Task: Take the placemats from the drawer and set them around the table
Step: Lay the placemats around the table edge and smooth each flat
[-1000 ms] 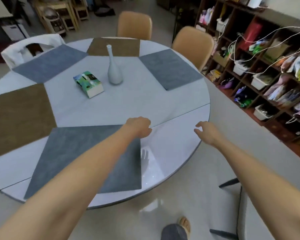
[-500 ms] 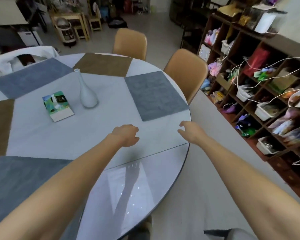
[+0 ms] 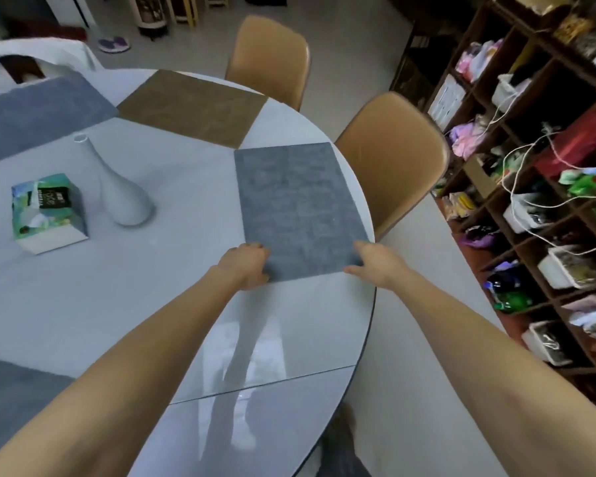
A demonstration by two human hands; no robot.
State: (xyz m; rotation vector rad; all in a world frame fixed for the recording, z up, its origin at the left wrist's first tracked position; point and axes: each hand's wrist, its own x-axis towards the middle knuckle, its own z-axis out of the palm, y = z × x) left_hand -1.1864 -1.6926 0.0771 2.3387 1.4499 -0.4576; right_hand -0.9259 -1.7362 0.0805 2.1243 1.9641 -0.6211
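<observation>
A round white glass-topped table (image 3: 83,304) carries several placemats. A grey placemat (image 3: 293,204) lies at the right rim in front of a tan chair (image 3: 393,156). My left hand (image 3: 245,266) holds its near left corner with curled fingers. My right hand (image 3: 372,261) pinches its near right corner at the table's edge. A brown placemat (image 3: 193,105) lies at the far side, a blue-grey placemat (image 3: 31,111) at the far left, and a corner of another grey placemat (image 3: 7,383) at the lower left.
A white vase (image 3: 117,191) and a green tissue box (image 3: 45,211) stand near the table's middle. A second tan chair (image 3: 269,60) is at the far side. A dark, cluttered shelf unit (image 3: 530,166) with white cables runs along the right, beyond a strip of floor.
I have moved right around the table. Both hands, held free above the table before, have reached forward and taken the near corners of the grey placemat at the right rim.
</observation>
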